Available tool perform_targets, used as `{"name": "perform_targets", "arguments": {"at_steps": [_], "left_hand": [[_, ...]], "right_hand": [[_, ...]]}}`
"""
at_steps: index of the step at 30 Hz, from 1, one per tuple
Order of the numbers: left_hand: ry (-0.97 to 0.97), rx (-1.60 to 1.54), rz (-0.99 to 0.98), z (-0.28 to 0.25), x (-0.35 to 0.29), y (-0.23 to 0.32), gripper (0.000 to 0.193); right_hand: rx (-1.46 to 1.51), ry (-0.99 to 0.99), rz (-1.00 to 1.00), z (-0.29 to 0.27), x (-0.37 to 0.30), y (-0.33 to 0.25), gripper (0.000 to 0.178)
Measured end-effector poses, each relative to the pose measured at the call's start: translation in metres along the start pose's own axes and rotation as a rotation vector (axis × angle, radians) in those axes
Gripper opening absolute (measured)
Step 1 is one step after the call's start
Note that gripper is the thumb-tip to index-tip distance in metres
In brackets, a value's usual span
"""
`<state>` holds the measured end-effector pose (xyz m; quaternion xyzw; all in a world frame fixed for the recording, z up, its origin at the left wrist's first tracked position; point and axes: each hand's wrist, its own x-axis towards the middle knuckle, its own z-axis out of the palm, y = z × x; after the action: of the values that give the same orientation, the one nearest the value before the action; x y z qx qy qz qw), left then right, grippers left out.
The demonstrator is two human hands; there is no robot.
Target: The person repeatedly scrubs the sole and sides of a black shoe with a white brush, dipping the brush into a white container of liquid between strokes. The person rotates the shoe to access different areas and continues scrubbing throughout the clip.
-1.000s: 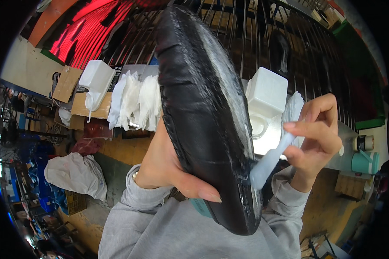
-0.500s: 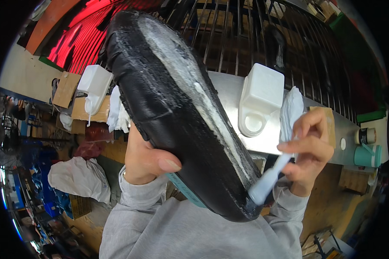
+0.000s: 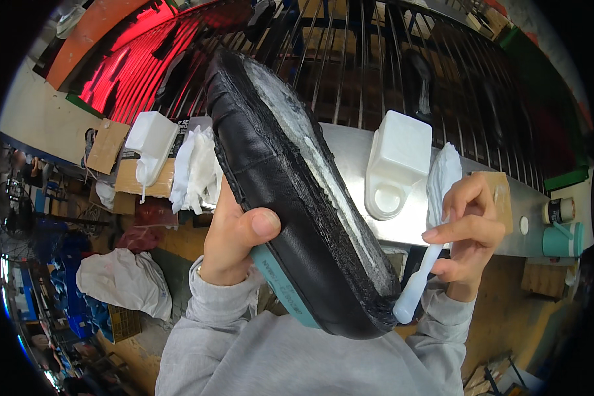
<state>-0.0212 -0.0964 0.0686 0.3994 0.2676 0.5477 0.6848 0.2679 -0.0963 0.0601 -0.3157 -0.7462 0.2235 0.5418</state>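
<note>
A black leather shoe upper, stretched over a teal shoe last, is held up tilted with its sole side facing right. White glue streaks run along its grey underside. My left hand is closed around its left side, thumb on the leather. In my right hand, a white brush is pinched between thumb and fingers. Its broad tip is at the near end of the shoe, touching or very close to the edge. A pale crinkled piece rises above that hand; I cannot tell whether it belongs to the brush.
A white plastic glue bottle stands on the metal ledge ahead, another white bottle to the left beside white gloves. Beyond is a rack of metal bars, with red-lit bars at left. A teal container sits right.
The far end of the shoe has come down and right, and the shoe is turned somewhat. The brush tip has shifted slightly right and down, to the outer edge of the near end.
</note>
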Motion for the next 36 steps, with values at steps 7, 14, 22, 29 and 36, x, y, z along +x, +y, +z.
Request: {"name": "perform_targets", "arguments": {"at_steps": [7,14,22,29,36], "left_hand": [[0.018,0.12,-0.034,0.008,0.0,-0.001,0.097],[0.188,0.019,-0.081,0.008,-0.004,-0.007,0.094],[0.112,-0.137,-0.191,-0.011,-0.003,-0.015,0.082],[0.13,-0.344,-0.34,-0.002,-0.005,-0.035,0.083],[0.139,-0.719,-0.368,0.007,-0.006,-0.043,0.073]], "right_hand": [[-0.135,0.078,0.075,0.008,0.01,-0.004,0.041],[-0.028,-0.007,-0.011,0.002,0.011,0.0,0.045],[0.028,-0.021,-0.054,0.005,0.014,0.006,0.047],[0.144,-0.045,-0.07,0.022,0.031,0.01,0.044],[0.323,-0.111,-0.078,0.051,0.051,0.018,0.043]]}}
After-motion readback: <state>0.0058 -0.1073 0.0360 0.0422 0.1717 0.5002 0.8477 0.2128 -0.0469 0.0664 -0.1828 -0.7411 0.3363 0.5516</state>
